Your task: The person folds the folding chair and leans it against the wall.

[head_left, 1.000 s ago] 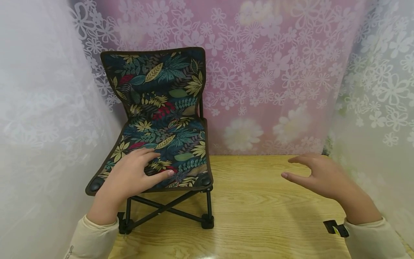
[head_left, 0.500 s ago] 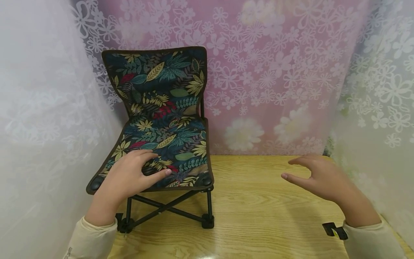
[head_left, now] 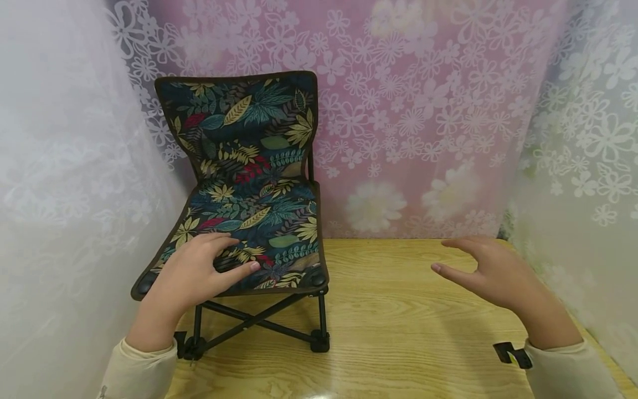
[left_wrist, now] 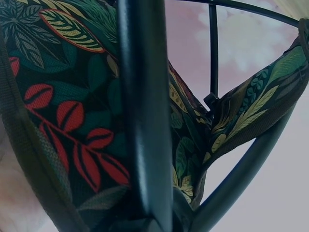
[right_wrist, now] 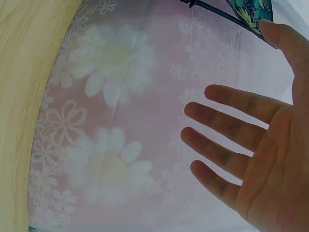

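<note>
A folding chair (head_left: 249, 216) with dark leaf-patterned fabric and a black frame stands upright at the left of the table. My left hand (head_left: 191, 274) hovers in front of the seat's front left part, fingers relaxed, thumb pointing right, holding nothing. In the left wrist view the chair's fabric (left_wrist: 87, 116) and a black tube (left_wrist: 147, 116) fill much of the picture. Well to the right of the chair, my right hand (head_left: 503, 274) is held over the table, fingers apart. The right wrist view shows its palm (right_wrist: 275, 169) with nothing in it.
A light wood-grain table (head_left: 399, 321) lies under the chair and the right hand. Behind it hangs a pink curtain (head_left: 408, 111) with white flowers. Pale sheets close off the left side (head_left: 65, 194) and the right side (head_left: 588, 221). Black straps show beside both cuffs.
Both hands have shifted very slightly to the left in the head view. Their poses stay nearly the same, and the chair stands as before.
</note>
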Demonstrator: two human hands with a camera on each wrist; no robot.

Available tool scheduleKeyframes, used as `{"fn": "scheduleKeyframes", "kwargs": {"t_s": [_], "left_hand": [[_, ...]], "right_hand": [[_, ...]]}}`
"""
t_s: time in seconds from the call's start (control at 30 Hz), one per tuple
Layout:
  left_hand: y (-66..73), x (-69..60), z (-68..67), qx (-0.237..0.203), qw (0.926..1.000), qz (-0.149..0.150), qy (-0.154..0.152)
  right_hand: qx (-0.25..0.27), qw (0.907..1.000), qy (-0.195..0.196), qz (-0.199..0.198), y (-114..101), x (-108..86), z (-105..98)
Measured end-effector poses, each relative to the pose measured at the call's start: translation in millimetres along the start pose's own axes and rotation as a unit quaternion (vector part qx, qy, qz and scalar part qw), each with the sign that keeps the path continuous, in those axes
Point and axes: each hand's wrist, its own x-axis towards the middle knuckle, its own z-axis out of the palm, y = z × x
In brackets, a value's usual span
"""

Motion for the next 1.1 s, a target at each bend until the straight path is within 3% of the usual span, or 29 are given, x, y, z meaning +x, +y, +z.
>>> {"fn": "scheduleKeyframes", "kwargs": {"t_s": [1.1], "left_hand": [[-12.3,-11.7,1.9,-0.024,0.9994,-0.026,0.0]], "right_hand": [[0.018,0.9997,0.004,0.018,-3.8,3.0,16.6]]}}
